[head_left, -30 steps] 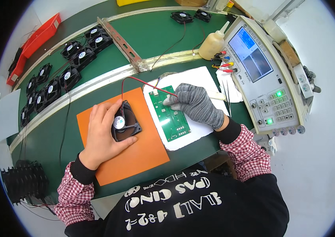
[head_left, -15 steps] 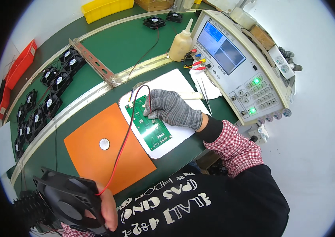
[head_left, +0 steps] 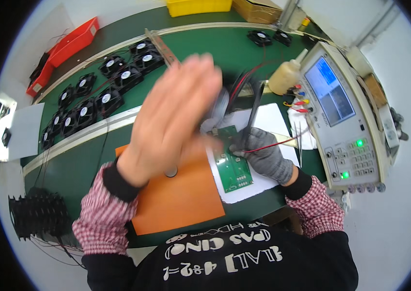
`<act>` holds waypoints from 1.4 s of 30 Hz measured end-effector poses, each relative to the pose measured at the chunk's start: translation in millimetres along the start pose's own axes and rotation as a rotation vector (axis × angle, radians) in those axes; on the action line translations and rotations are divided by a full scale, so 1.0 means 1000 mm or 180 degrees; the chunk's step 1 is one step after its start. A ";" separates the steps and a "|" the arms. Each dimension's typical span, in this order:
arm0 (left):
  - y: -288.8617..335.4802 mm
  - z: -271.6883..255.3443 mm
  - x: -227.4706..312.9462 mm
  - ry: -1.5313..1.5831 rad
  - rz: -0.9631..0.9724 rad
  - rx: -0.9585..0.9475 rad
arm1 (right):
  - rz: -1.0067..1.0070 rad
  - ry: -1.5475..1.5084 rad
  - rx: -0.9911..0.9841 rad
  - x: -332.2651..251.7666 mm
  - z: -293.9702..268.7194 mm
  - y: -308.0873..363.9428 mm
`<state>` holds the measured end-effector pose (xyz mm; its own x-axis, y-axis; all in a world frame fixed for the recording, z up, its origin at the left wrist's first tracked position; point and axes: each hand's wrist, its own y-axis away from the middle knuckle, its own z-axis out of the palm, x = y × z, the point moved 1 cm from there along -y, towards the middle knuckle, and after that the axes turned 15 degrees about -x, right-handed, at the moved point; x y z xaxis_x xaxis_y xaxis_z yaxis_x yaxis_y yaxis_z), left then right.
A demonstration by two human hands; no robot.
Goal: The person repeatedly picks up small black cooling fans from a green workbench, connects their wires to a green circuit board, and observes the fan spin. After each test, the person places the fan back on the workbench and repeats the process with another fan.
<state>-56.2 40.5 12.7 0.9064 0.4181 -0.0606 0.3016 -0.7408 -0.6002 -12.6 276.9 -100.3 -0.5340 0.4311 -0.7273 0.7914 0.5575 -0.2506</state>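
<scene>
While the gloved right hand (head_left: 266, 156) pinches the red and black leads (head_left: 275, 144) over the green circuit board (head_left: 234, 170) with curled fingers, the bare left hand (head_left: 169, 119) hangs blurred, fingers extended, and I cannot tell whether they grip the black cooling fan (head_left: 255, 110). That fan stands tilted, nearly edge-on, just beyond the left fingers and above the right ones; the orange mat (head_left: 176, 208) spreads below the left fingers. The step in hand seems to be holding what are probably the fan's leads at the board while the fan is handled. The next move likely calls for a steady pinch there and a sure hold on the frame, with enough slack to avoid tugging the wires.
</scene>
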 end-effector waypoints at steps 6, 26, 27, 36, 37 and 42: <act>0.067 0.065 -0.179 -0.1576 -0.2487 -0.1031 | 0.0184 -0.0555 0.0413 -0.003 0.000 -0.002; 0.071 -0.066 -0.010 -0.1343 -0.1380 -0.2040 | 0.0444 0.2546 -0.0814 -0.038 -0.034 -0.004; 0.072 -0.059 -0.007 -0.1114 -0.1382 -0.1736 | 0.0478 0.1807 -0.0646 -0.035 -0.031 -0.002; 0.086 -0.017 0.024 0.0002 -0.0963 -0.2038 | 0.0403 -0.0979 -0.0118 -0.007 -0.001 -0.003; 0.089 -0.015 0.018 -0.0132 -0.1167 -0.1867 | 0.0608 -0.0918 -0.0155 -0.005 0.000 -0.002; 0.091 -0.004 0.038 0.1485 -0.1528 -0.1955 | 0.0464 0.0422 -0.0189 -0.006 -0.004 -0.003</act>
<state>6.9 -13.0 -41.2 0.6301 0.5978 0.4956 0.6612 -0.7477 0.0612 -12.5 275.4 -93.1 -0.4526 0.5979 -0.6616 0.8464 0.5215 -0.1078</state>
